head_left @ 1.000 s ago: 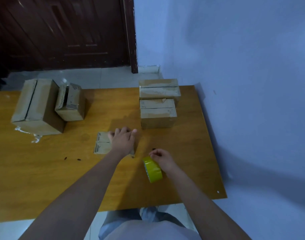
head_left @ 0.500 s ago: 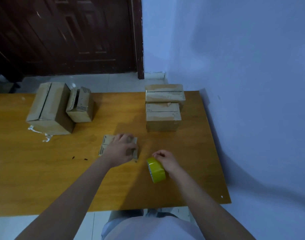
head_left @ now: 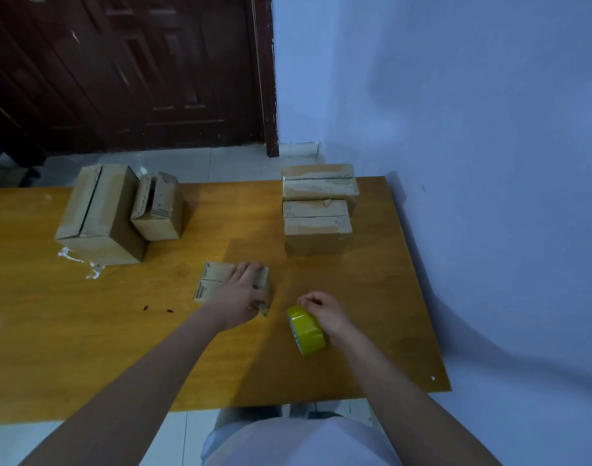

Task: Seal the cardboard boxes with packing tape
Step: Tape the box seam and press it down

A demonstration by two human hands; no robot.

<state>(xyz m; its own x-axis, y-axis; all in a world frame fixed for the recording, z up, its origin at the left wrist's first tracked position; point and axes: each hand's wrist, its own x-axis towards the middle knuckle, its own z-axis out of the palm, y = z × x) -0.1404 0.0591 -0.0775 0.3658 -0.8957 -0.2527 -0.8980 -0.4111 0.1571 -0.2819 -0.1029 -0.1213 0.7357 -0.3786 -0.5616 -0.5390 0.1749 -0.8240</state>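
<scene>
A small flat cardboard box (head_left: 210, 280) lies on the wooden table (head_left: 86, 331) in front of me. My left hand (head_left: 242, 294) lies over its right half, fingers curled round its near right corner. Just to the right, a yellow roll of packing tape (head_left: 307, 329) stands on edge on the table. My right hand (head_left: 323, 312) holds the roll from its right side, fingers curled over the top.
Two taped boxes (head_left: 316, 227) sit side by side at the far right of the table. A large box (head_left: 99, 213) and a smaller one (head_left: 158, 210) stand at the far left, with white scraps (head_left: 78, 258) beside them. A blue wall runs along the right.
My left hand has drawn back from the box's far edge and now grips its near right corner. The tape roll and right hand have barely moved; the camera has tilted.
</scene>
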